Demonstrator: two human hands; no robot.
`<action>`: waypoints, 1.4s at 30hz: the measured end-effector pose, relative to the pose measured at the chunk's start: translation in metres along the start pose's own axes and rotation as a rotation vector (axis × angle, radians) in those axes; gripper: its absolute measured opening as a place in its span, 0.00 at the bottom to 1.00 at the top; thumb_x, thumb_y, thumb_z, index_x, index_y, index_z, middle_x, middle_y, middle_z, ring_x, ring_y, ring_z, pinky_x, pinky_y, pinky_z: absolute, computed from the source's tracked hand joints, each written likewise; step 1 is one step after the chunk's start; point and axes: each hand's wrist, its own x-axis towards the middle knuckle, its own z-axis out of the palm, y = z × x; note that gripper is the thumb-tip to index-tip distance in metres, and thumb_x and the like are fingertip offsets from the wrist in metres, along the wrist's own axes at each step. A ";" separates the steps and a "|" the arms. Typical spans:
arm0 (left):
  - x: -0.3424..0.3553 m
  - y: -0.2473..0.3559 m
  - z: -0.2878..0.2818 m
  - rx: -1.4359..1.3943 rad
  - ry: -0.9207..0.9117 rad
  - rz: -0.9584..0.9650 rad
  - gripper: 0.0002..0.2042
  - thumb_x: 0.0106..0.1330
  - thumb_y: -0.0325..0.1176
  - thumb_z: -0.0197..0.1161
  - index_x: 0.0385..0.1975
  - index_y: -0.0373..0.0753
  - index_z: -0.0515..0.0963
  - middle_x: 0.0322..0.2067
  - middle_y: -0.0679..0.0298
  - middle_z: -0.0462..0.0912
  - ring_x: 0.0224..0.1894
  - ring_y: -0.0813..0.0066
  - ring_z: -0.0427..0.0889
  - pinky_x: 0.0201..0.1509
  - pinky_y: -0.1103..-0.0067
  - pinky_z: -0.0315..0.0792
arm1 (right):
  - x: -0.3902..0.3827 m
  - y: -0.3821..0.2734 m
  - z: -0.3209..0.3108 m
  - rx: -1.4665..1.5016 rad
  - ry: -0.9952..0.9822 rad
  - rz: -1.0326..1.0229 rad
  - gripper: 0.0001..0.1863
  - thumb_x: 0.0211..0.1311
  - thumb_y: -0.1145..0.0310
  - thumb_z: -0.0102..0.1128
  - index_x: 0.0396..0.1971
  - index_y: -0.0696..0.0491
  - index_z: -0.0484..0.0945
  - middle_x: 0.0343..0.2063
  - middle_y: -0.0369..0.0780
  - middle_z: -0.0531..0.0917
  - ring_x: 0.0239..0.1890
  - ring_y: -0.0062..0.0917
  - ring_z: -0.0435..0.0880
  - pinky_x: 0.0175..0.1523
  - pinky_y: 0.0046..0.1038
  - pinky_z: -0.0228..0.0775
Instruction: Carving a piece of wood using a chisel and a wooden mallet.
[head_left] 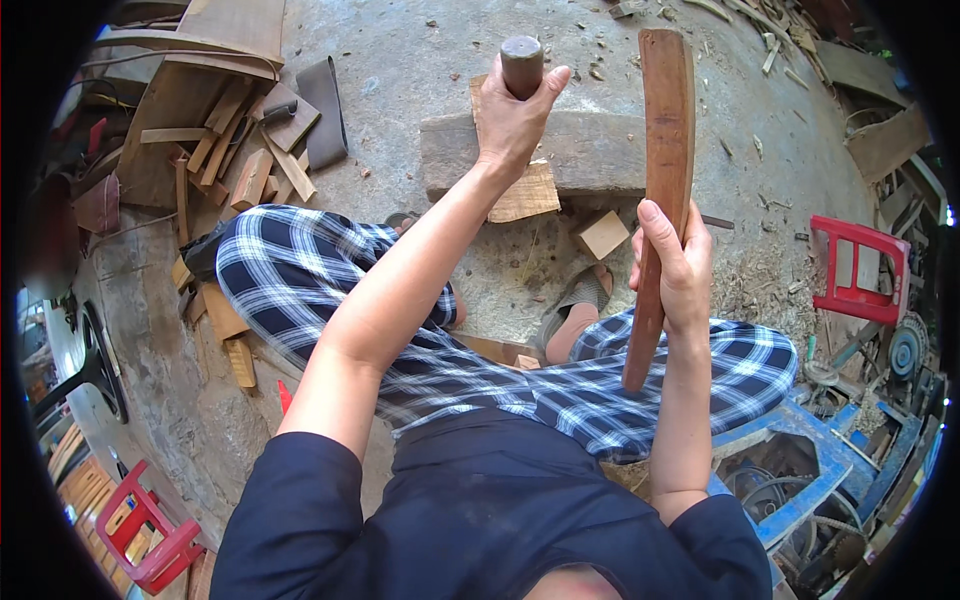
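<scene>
Left hand [512, 118]: wrapped around a dark round handle [521, 62], far from us, above the thick beam [590, 150] on the concrete floor [420, 60].
Right hand [672, 262]: closed on the long brown plank [662, 190] — held upright, right of the beam.
Plank handling: we judge it stiff, fairly heavy, smooth; we grip it below the middle.
Nearby: offcut block [601, 234] on the floor, red stool [858, 268] far right.

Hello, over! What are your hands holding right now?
Left hand grips dark round handle over wood block. Right hand holds long brown stick upright. Nothing between them.
</scene>
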 end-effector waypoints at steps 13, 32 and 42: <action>-0.049 -0.004 0.009 -0.173 -0.125 -0.043 0.07 0.63 0.27 0.73 0.33 0.38 0.79 0.32 0.71 0.83 0.34 0.84 0.79 0.41 0.80 0.77 | 0.008 -0.030 0.025 -0.707 -0.068 -0.389 0.23 0.62 0.58 0.72 0.46 0.58 0.73 0.31 0.47 0.87 0.33 0.34 0.90 0.38 0.33 0.78; 0.011 -0.010 0.002 -0.032 -0.147 -0.180 0.09 0.63 0.35 0.75 0.27 0.42 0.81 0.24 0.72 0.81 0.25 0.86 0.75 0.30 0.81 0.71 | -0.001 -0.028 0.019 -0.294 -0.070 -0.180 0.25 0.64 0.53 0.71 0.45 0.60 0.74 0.28 0.39 0.81 0.19 0.18 0.79 0.23 0.21 0.72; 0.011 -0.020 -0.009 0.010 -0.191 -0.241 0.11 0.62 0.37 0.76 0.27 0.41 0.81 0.24 0.75 0.79 0.28 0.89 0.74 0.32 0.83 0.69 | -0.001 -0.010 0.022 -0.259 -0.072 -0.126 0.25 0.64 0.53 0.72 0.45 0.59 0.74 0.24 0.35 0.78 0.15 0.15 0.74 0.19 0.19 0.67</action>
